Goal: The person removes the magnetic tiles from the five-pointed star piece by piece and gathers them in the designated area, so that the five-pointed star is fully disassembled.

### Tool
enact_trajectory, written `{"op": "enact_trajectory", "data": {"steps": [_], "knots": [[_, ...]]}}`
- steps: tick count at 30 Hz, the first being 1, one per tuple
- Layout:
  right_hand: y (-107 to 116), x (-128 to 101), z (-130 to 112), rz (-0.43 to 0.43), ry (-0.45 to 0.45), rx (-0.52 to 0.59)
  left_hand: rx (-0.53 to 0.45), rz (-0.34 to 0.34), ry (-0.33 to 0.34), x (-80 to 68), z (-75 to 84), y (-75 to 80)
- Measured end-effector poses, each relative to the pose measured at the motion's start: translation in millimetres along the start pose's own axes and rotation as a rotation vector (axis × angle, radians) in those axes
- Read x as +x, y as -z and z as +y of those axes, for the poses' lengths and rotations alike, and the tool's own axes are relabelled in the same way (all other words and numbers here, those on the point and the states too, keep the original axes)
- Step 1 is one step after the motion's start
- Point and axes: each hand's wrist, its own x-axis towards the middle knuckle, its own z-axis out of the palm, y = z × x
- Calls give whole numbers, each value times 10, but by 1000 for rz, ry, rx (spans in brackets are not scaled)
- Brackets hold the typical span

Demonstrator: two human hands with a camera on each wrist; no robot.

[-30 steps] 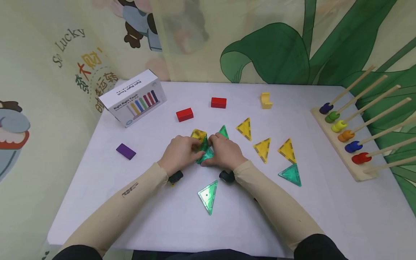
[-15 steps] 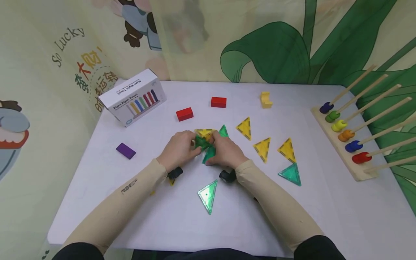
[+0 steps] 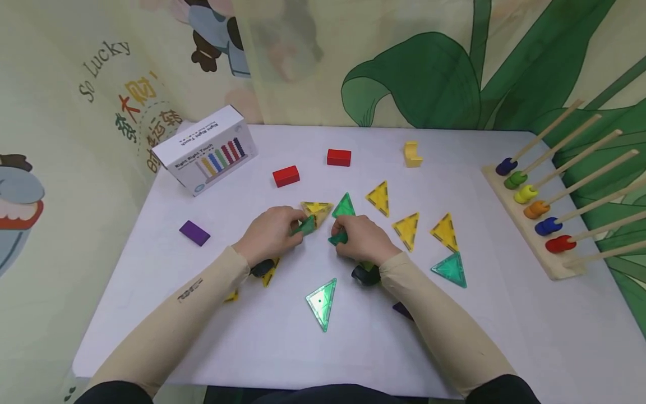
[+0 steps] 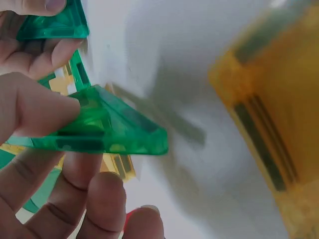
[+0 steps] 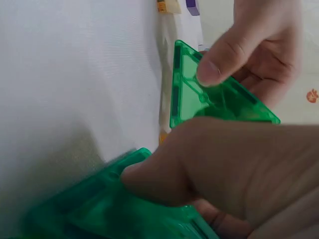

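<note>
- Pulling my hands apart: the two green tiles, joined a second ago, are now separating.
- Gripping one green tile (image 3: 305,225) in my left hand (image 3: 270,234), its twin (image 3: 338,238) in my right hand (image 3: 364,240), at three o'clock.

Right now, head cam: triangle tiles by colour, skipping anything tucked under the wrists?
Green tiles: 5, two of them held
Yellow tiles: 4
Total: 9
</note>
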Motion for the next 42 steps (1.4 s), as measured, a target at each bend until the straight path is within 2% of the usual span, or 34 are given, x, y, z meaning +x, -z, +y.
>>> {"op": "enact_trajectory", "data": {"steps": [5, 11, 14, 21, 28, 34, 37, 42], "knots": [[-12, -17, -25, 16, 15, -10, -2, -9, -8, -31, -26, 25], [-98, -2, -85, 10, 147, -38, 15, -43, -11, -47, -31, 2], [-135, 9, -113, 15, 163, -55, 21, -47, -13, -55, -42, -2], [-139, 20, -145, 60, 68, -59, -37, 7, 25, -92, -115, 58], [-85, 3, -113, 114, -33, -79, -92, 0, 90, -159, -268, 127], [-35, -37, -39, 62, -26, -69, -83, -13, 135, -189, -431, 182], [-20, -60, -9, 9, 21, -42, -65, -29, 166, -200, -531, 226], [-37, -111, 20, -62, 100, -49, -24, -86, 263, -229, -681, 322]]}}
